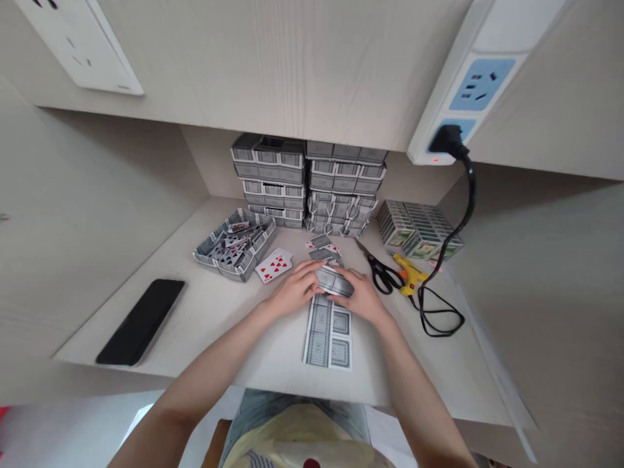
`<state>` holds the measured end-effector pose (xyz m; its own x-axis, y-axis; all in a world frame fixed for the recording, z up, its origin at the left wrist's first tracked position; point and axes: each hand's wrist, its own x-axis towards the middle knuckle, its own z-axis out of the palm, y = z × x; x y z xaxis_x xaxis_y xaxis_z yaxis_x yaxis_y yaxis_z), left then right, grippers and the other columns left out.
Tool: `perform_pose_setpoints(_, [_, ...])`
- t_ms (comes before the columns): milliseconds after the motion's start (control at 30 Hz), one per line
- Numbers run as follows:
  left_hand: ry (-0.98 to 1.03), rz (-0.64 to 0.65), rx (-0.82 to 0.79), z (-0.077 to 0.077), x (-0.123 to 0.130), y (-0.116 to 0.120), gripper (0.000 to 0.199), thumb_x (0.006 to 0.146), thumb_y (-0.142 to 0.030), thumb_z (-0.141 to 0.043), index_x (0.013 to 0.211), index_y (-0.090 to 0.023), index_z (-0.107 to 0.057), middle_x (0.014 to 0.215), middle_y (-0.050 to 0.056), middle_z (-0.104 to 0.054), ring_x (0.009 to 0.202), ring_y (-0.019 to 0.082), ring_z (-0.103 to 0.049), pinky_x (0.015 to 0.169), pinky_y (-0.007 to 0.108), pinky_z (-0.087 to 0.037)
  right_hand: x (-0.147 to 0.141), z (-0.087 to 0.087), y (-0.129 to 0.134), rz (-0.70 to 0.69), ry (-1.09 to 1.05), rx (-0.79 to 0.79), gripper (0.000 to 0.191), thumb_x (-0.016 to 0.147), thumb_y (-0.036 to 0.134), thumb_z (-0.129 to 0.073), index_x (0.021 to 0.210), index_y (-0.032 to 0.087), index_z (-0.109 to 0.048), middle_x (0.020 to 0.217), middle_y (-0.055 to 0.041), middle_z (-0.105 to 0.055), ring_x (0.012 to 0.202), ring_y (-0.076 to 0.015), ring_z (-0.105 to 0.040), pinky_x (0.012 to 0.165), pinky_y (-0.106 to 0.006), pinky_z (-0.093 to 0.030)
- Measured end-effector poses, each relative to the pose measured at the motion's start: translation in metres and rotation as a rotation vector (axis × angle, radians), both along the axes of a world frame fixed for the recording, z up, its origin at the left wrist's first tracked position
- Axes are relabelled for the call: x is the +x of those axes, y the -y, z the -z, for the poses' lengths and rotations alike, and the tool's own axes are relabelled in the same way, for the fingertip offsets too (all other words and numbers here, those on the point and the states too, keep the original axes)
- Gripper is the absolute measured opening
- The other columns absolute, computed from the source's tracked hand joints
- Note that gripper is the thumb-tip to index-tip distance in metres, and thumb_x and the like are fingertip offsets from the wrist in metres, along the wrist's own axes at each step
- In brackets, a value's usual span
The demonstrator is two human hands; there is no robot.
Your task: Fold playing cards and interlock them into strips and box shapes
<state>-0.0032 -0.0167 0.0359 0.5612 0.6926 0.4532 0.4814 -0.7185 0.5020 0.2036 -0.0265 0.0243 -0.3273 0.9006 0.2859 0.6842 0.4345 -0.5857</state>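
Observation:
Both hands meet over the middle of the desk on a deck of playing cards [334, 281] with a grey patterned back. My left hand [292, 291] grips its left side, and my right hand [361, 296] holds its right side. Under them lies a flat, unfolded card box [329, 331] with the same grey pattern. A few loose cards [322, 247] lie just beyond the hands, and a face-up red card [274, 265] lies to the left.
Two stacks of grey card boxes [307, 185] stand at the back. An open tray of loose cards [234, 244] sits left of them. Black scissors [380, 270], a yellow glue gun [410, 274] with its black cable, and flat boxes [419, 229] lie right. A black phone [141, 320] lies left.

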Motion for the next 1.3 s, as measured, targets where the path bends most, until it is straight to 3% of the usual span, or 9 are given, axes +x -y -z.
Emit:
perform_pose_setpoints(100, [0.060, -0.189, 0.023, 0.000, 0.005, 0.003, 0.021, 0.080, -0.036, -0.051, 0.093, -0.019, -0.049, 0.130, 0.012, -0.040, 0.122, 0.024, -0.035, 0.098, 0.046, -0.033, 0.002, 0.001, -0.001, 0.164, -0.076, 0.001, 0.065, 0.059, 0.046, -0.070, 0.115, 0.023, -0.048, 0.105, -0.0086, -0.060, 0.095, -0.0276, -0.057, 0.079, -0.038, -0.043])
perform_pose_setpoints(200, [0.028, -0.369, -0.008, 0.004, 0.009, 0.007, 0.042, 0.078, -0.046, -0.050, 0.107, -0.016, -0.044, 0.115, 0.015, -0.046, 0.112, 0.027, -0.041, 0.093, 0.046, -0.036, 0.006, 0.004, -0.005, 0.370, -0.144, -0.053, 0.070, 0.050, 0.053, -0.072, 0.106, 0.018, -0.048, 0.090, -0.0086, -0.063, 0.082, -0.0289, -0.059, 0.068, -0.038, -0.045])
perform_pose_setpoints(300, [-0.121, -0.361, -0.081, 0.012, 0.012, 0.013, 0.055, 0.072, -0.058, -0.050, 0.105, -0.014, -0.048, 0.102, 0.013, -0.048, 0.099, 0.029, -0.046, 0.087, 0.046, -0.039, 0.009, 0.007, -0.009, 0.448, -0.278, -0.104, 0.063, 0.049, 0.055, -0.072, 0.095, 0.019, -0.048, 0.082, -0.0065, -0.063, 0.075, -0.0266, -0.060, 0.064, -0.037, -0.046])
perform_pose_setpoints(433, [-0.255, -0.305, -0.101, 0.021, 0.013, 0.019, 0.073, 0.062, -0.066, -0.054, 0.113, -0.014, -0.048, 0.106, 0.014, -0.044, 0.099, 0.032, -0.043, 0.085, 0.048, -0.038, 0.011, 0.010, -0.010, 0.513, -0.393, -0.169, 0.046, 0.058, 0.053, -0.066, 0.084, 0.020, -0.048, 0.080, -0.0062, -0.064, 0.074, -0.0258, -0.060, 0.066, -0.037, -0.046])
perform_pose_setpoints(633, [-0.282, -0.273, -0.148, 0.024, 0.017, 0.019, 0.064, 0.061, -0.060, -0.060, 0.104, -0.013, -0.048, 0.105, 0.014, -0.046, 0.097, 0.031, -0.044, 0.084, 0.045, -0.039, 0.010, 0.016, -0.012, 0.571, -0.537, -0.190, 0.032, 0.071, 0.047, -0.056, 0.087, 0.020, -0.050, 0.088, -0.0092, -0.065, 0.082, -0.0270, -0.060, 0.075, -0.041, -0.045])
perform_pose_setpoints(767, [-0.155, -0.257, -0.257, 0.025, 0.020, 0.019, 0.047, 0.069, -0.042, -0.063, 0.101, -0.014, -0.043, 0.097, 0.013, -0.052, 0.095, 0.027, -0.050, 0.081, 0.039, -0.041, 0.005, 0.020, -0.012, 0.508, -0.776, -0.225, 0.040, 0.069, 0.043, -0.059, 0.101, 0.022, -0.047, 0.092, -0.0073, -0.065, 0.083, -0.0253, -0.061, 0.073, -0.040, -0.047])
perform_pose_setpoints(900, [0.105, -0.333, -0.454, 0.023, 0.016, 0.012, 0.035, 0.078, -0.029, -0.052, 0.108, -0.018, -0.037, 0.080, 0.004, -0.057, 0.073, 0.019, -0.057, 0.067, 0.031, -0.043, 0.002, 0.017, -0.011, 0.445, -1.021, -0.278, 0.051, 0.065, 0.038, -0.066, 0.108, 0.024, -0.042, 0.088, -0.0036, -0.066, 0.075, -0.0229, -0.063, 0.069, -0.037, -0.048])
perform_pose_setpoints(1067, [0.536, -0.357, -0.475, 0.014, 0.006, -0.002, 0.038, 0.077, -0.031, -0.054, 0.111, -0.019, -0.042, 0.087, 0.004, -0.061, 0.078, 0.018, -0.059, 0.071, 0.029, -0.044, -0.004, 0.011, -0.006, 0.384, -1.074, -0.331, 0.041, 0.065, 0.035, -0.067, 0.099, 0.025, -0.045, 0.080, -0.0005, -0.066, 0.069, -0.0206, -0.062, 0.066, -0.033, -0.046])
perform_pose_setpoints(1300, [0.717, -0.394, -0.463, 0.010, 0.003, -0.008, 0.023, 0.081, -0.036, -0.048, 0.091, -0.016, -0.052, 0.081, 0.003, -0.060, 0.078, 0.016, -0.055, 0.068, 0.025, -0.042, -0.029, 0.005, 0.007, 0.236, -1.132, -0.372, 0.034, 0.068, 0.035, -0.066, 0.091, 0.025, -0.044, 0.078, 0.0009, -0.066, 0.068, -0.0181, -0.062, 0.064, -0.030, -0.045])
